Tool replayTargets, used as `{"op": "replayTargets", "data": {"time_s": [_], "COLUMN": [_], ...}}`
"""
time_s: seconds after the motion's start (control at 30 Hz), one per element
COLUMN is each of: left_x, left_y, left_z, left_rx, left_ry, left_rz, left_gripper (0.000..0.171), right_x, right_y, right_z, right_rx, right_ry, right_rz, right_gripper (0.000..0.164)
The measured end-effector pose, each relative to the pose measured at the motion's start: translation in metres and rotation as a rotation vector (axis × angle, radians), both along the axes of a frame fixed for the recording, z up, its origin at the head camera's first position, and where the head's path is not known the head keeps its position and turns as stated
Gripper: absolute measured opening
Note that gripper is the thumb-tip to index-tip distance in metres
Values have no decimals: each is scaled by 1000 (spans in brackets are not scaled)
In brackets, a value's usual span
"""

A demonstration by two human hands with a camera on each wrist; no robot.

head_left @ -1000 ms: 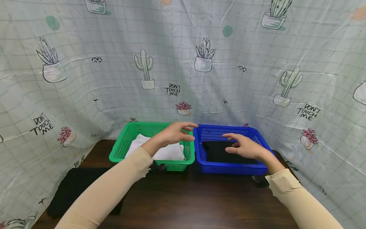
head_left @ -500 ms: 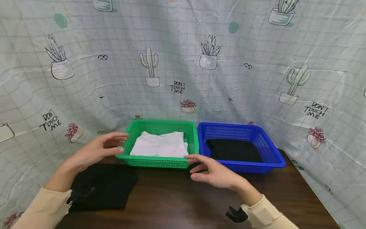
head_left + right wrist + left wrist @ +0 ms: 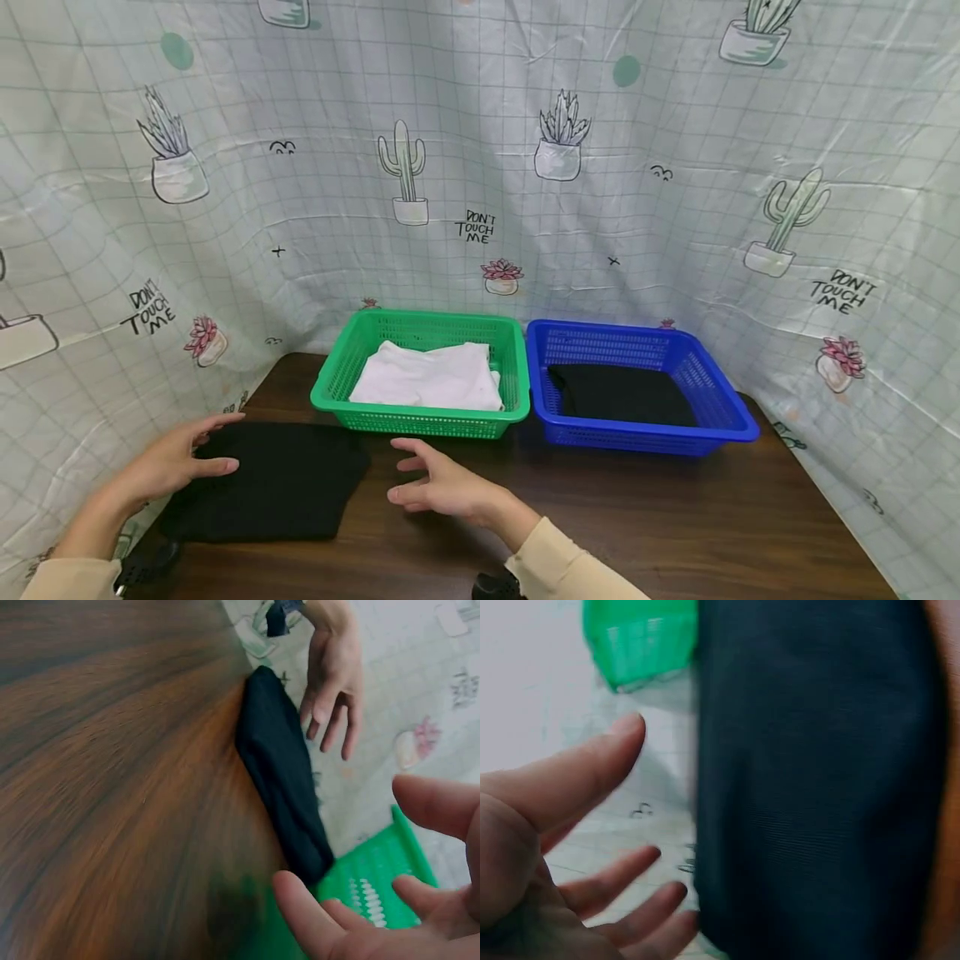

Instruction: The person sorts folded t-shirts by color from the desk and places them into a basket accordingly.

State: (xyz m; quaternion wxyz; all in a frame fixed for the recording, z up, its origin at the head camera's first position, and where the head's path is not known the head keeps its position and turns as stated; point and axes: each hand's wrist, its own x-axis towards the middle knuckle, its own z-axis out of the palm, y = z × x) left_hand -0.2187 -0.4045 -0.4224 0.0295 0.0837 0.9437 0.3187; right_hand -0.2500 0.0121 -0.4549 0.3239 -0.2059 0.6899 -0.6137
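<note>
A black piece of cloth (image 3: 281, 487), seemingly folded, lies flat on the left part of the table. My left hand (image 3: 168, 458) hovers at its left side, thumb and fingers spread apart and holding nothing. In the left wrist view the dark cloth (image 3: 817, 772) fills the right half, with a gap between it and the fingertips. My right hand (image 3: 450, 487) is over the table just right of the cloth, fingers loosely extended around nothing. The right wrist view shows the cloth (image 3: 281, 772) as a low, thin stack, my left hand (image 3: 335, 682) beyond it.
Behind the cloth stands a green basket (image 3: 420, 421) holding white folded cloth (image 3: 427, 375). To its right is a blue basket (image 3: 622, 435) with black folded cloth (image 3: 630, 396) inside. A cactus-print curtain (image 3: 480, 150) surrounds the brown table (image 3: 637, 525).
Both hands have moved left and toward me, away from over the baskets, to either side of the black cloth on the table. The head view has shifted slightly left.
</note>
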Motion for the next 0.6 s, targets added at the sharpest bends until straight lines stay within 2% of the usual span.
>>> {"op": "replayTargets", "data": {"time_s": [0.13, 0.2, 0.33, 0.43, 0.53, 0.6], "left_x": [0, 1, 3, 4, 4, 3], "left_y": [-7, -8, -7, -7, -6, -5], "left_z": [-11, -15, -20, -23, -27, -30], "left_rx": [-35, -33, -24, -4, 75, 190], "left_ry": [-36, -80, -139, -143, -151, -195], "left_rz": [28, 61, 125, 132, 113, 92], "left_gripper": [82, 86, 92, 92, 92, 91], "right_x": [-5, -7, -9, -9, -10, -11], "right_y": [-24, -33, -47, -55, -60, -61], "right_z": [-10, -13, -15, -15, -17, -18], "right_rx": [-36, -55, -112, -142, -156, -158], "right_ry": [-72, -106, -165, -186, -187, -181], "right_rz": [-71, -92, -112, -111, -118, -135], "right_gripper": [75, 75, 74, 75, 76, 76]}}
